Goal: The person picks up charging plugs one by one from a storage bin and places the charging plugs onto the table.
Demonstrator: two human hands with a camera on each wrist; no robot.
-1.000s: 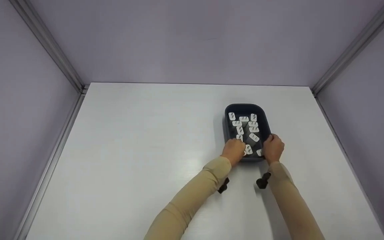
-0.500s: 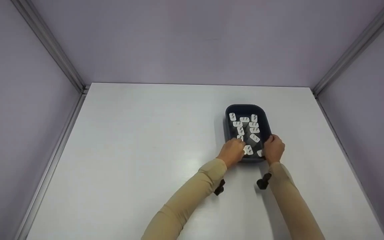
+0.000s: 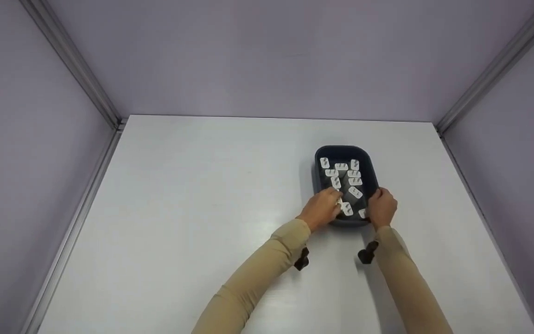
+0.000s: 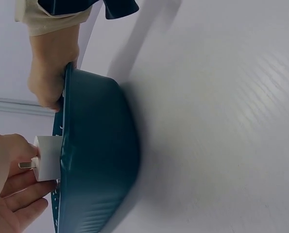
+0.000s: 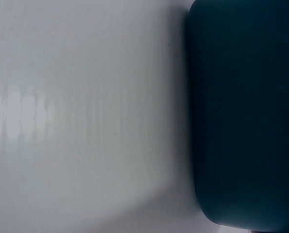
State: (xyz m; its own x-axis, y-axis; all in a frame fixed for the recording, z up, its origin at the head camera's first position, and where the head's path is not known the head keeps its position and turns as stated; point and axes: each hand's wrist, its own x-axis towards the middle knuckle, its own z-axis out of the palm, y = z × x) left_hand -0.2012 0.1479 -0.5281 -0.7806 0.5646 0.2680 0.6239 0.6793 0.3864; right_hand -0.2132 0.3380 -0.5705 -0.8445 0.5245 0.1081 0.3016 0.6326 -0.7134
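Note:
Several white charger plugs (image 3: 354, 192) with metal prongs stand prongs-up in a dark teal plastic bin (image 3: 346, 150). My left hand (image 3: 321, 209) reaches over the bin's near left rim. In the left wrist view, my left hand (image 4: 13, 194) pinches one white charger plug (image 4: 50, 158) between thumb and fingers, its metal prong pointing out and its lower part behind the rim. My right hand (image 3: 382, 208) grips the bin's near right rim, also seen at the top of the left wrist view. In the right wrist view only the bin's outer wall (image 5: 246, 116) shows, without the hand.
The bin stands on a white table (image 3: 179, 199) toward its right side. Pale walls (image 3: 267, 60) with grey metal corner posts enclose the back and both sides. A dark wrist-mounted device (image 3: 367, 253) hangs under each sleeve.
My left hand has shifted slightly left and its wrist has turned a little; its fingers now cover a plug that showed beyond them before. The right hand stays on the rim.

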